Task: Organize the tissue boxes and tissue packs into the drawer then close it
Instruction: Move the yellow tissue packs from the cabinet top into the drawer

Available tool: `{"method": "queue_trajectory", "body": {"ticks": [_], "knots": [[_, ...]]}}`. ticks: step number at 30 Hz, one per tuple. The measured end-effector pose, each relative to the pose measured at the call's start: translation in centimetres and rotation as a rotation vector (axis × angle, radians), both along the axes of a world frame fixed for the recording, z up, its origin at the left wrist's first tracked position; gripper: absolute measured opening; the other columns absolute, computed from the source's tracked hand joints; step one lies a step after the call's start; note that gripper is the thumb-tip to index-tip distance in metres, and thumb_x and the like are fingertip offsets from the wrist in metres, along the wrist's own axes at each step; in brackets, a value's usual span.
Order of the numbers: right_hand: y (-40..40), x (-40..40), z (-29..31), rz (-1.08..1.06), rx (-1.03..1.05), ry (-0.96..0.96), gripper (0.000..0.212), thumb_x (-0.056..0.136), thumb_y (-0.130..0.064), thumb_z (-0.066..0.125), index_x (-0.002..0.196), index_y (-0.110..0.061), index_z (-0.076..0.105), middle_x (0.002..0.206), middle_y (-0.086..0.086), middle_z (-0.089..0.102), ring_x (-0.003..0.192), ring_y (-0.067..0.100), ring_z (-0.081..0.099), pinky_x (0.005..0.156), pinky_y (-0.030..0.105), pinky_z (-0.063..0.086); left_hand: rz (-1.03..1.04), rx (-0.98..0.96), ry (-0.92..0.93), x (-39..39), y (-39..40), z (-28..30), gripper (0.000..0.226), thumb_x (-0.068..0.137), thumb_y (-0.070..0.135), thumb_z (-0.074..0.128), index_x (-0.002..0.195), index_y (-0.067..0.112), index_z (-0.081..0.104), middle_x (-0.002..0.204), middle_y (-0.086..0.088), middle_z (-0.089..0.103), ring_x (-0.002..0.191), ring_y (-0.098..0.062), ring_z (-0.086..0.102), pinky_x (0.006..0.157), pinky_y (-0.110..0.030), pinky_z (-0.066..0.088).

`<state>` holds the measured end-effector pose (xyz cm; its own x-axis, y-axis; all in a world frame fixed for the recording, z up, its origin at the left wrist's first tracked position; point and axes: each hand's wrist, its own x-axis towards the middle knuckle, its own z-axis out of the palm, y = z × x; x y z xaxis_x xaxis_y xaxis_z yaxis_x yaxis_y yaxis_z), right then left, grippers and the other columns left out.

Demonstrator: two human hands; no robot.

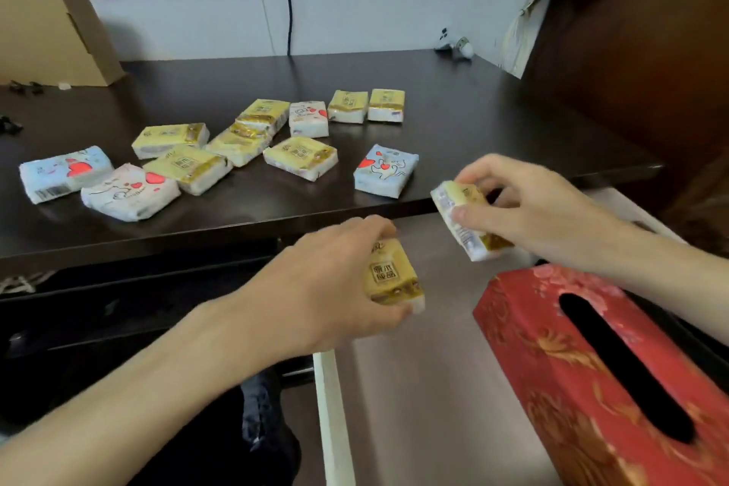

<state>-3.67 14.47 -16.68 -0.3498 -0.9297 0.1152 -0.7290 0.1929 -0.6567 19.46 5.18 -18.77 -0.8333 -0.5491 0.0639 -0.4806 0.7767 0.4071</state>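
The open drawer (418, 387), pale inside with a white left wall, served as the landmark: it stood pulled out from under the front edge of the dark bench (493, 122). Over the drawer's far left part, the left hand (327, 284) held a yellow tissue pack (394, 276), the fingers closed around it from above with the thumb under its near end. Over the drawer's far right part, just below the bench edge, the right hand (528, 205) gripped a second yellow pack (465, 217), tilted on edge, fingers wrapped over the top and thumb pressed on its white side. The two packs were apart from each other. In the drawer's right half, nearer the person, lay a red tissue box (552, 367) with gold and pink floral patterning and a long dark slot on top; it sat at an angle, and whether it rested flat on the drawer floor could not be told.

Beyond the drawer, on the bench, the remaining packs lay scattered: a blue pack with red hearts (385, 174) closest to the drawer, a cluster of yellow packs (240, 142) further left, a white pack with hearts (130, 191) and another blue one (65, 174) far left. A cardboard box (51, 20) stood at the bench's far left corner.
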Motion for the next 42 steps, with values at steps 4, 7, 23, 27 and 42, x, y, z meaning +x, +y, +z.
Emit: {"method": "queue_trajectory", "body": {"ticks": [4, 7, 23, 27, 42], "knots": [[1.6, 0.5, -3.3, -0.002, 0.169, 0.049, 0.037, 0.071, -0.069, 0.064, 0.099, -0.044, 0.063, 0.090, -0.020, 0.070, 0.084, 0.003, 0.068, 0.069, 0.035, 0.056, -0.048, -0.075, -0.190, -2.4, 0.5, -3.1, 0.077, 0.066, 0.077, 0.058, 0.128, 0.033, 0.042, 0.118, 0.014, 0.055, 0.104, -0.014, 0.054, 0.087, -0.038, 0.050], [0.4, 0.9, -4.5, -0.033, 0.201, 0.169, 0.036, 0.073, -0.068, 0.058, 0.094, -0.039, 0.061, 0.090, -0.017, 0.068, 0.088, 0.008, 0.062, 0.067, 0.036, 0.046, -0.016, -0.058, -0.298, -3.7, -0.3, -4.3, 0.073, 0.067, 0.075, 0.059, 0.121, 0.027, 0.049, 0.115, 0.009, 0.057, 0.097, -0.018, 0.055, 0.082, -0.039, 0.050], [-0.6, -0.2, -5.0, 0.404, 0.618, 0.520, 0.089, 0.068, -0.070, 0.075, 0.142, -0.030, 0.046, 0.127, -0.010, 0.057, 0.120, 0.017, 0.057, 0.089, 0.037, 0.050, -0.102, -0.378, -0.364, -3.3, -0.5, -5.1, 0.073, 0.066, 0.072, 0.064, 0.118, 0.023, 0.051, 0.100, 0.007, 0.052, 0.098, -0.018, 0.058, 0.076, -0.028, 0.030], [-1.1, 0.4, -5.1, 0.415, 0.673, 0.569, 0.073, 0.067, -0.052, 0.082, 0.131, -0.032, 0.053, 0.116, -0.009, 0.057, 0.106, 0.020, 0.061, 0.080, 0.039, 0.053, -0.096, -0.330, -0.358, -3.4, -0.2, -5.1, 0.071, 0.070, 0.065, 0.068, 0.125, 0.022, 0.051, 0.107, 0.006, 0.055, 0.098, -0.018, 0.058, 0.073, -0.028, 0.036], [-1.4, 0.0, -6.0, 0.366, 0.657, 0.596, 0.069, 0.061, -0.044, 0.083, 0.124, -0.033, 0.057, 0.108, -0.010, 0.057, 0.101, 0.020, 0.061, 0.075, 0.039, 0.055, -0.100, -0.250, -0.323, -3.8, -0.4, -5.5, 0.061, 0.066, 0.068, 0.068, 0.110, 0.028, 0.052, 0.083, 0.013, 0.036, 0.079, -0.011, 0.044, 0.051, -0.024, 0.023]]}}
